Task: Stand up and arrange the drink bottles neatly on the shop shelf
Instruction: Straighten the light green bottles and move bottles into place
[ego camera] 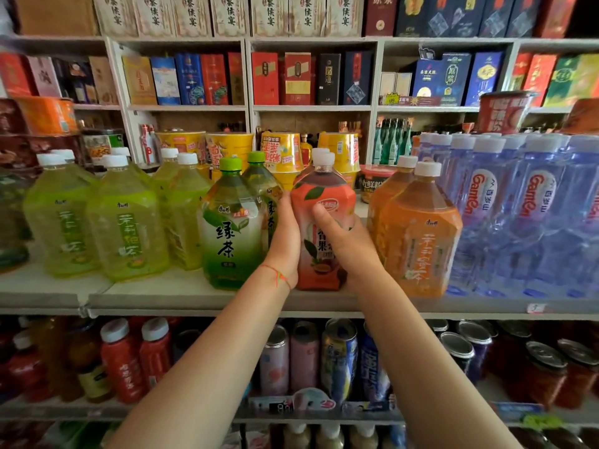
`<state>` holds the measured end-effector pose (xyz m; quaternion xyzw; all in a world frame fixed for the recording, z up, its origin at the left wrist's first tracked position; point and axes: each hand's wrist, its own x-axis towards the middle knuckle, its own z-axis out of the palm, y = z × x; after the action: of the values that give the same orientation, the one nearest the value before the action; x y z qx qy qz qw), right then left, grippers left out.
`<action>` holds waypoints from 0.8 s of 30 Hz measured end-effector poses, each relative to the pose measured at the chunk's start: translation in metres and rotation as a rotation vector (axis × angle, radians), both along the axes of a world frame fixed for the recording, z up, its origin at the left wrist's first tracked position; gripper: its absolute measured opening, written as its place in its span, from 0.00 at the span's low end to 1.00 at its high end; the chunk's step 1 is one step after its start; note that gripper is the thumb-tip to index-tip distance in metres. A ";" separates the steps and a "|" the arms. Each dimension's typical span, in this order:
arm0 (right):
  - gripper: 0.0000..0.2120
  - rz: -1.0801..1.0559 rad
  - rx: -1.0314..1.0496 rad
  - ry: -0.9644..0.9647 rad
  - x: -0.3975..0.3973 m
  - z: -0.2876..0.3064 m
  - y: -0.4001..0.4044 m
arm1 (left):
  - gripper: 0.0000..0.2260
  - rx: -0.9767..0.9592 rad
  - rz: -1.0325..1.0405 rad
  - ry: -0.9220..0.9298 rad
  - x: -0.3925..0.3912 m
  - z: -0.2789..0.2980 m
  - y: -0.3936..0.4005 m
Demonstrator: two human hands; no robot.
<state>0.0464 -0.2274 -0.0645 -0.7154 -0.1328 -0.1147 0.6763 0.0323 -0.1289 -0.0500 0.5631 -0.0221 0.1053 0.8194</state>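
Observation:
A red-orange fruit tea bottle (324, 202) with a white cap stands upright on the grey shelf (181, 294). My left hand (285, 241) wraps its left side and my right hand (346, 244) wraps its front and right side. A green tea bottle (231, 225) with a green cap stands just left of it, a second one behind. Two orange tea bottles (418, 231) stand just to the right. Several yellow-green bottles (126, 218) fill the shelf's left part. The held bottle's lower label is partly hidden by my hands.
Blue water bottles (534, 209) crowd the shelf's right end. Yellow instant-noodle cups (282, 153) sit behind the drinks. Boxed goods line the upper shelves (311, 79). Cans (338, 358) and red bottles (123, 361) fill the shelf below.

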 end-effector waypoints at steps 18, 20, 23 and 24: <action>0.36 -0.500 -0.254 -0.887 -0.050 -0.007 0.024 | 0.10 0.447 0.824 -0.679 -0.058 -0.018 0.033; 0.30 -0.425 -0.288 -1.017 -0.052 -0.014 0.043 | 0.11 0.391 0.920 -0.607 -0.052 -0.022 0.064; 0.28 -0.202 -0.359 -0.783 -0.059 -0.025 0.074 | 0.16 0.240 0.743 -0.279 -0.047 -0.025 0.094; 0.32 -0.137 -0.358 -0.629 -0.062 -0.024 0.083 | 0.16 0.229 0.660 -0.209 -0.045 -0.026 0.100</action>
<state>-0.0154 -0.1443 -0.0888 -0.7593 -0.3039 -0.3491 0.4574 -0.0123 -0.0290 -0.0755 0.6142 0.0657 0.4178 0.6662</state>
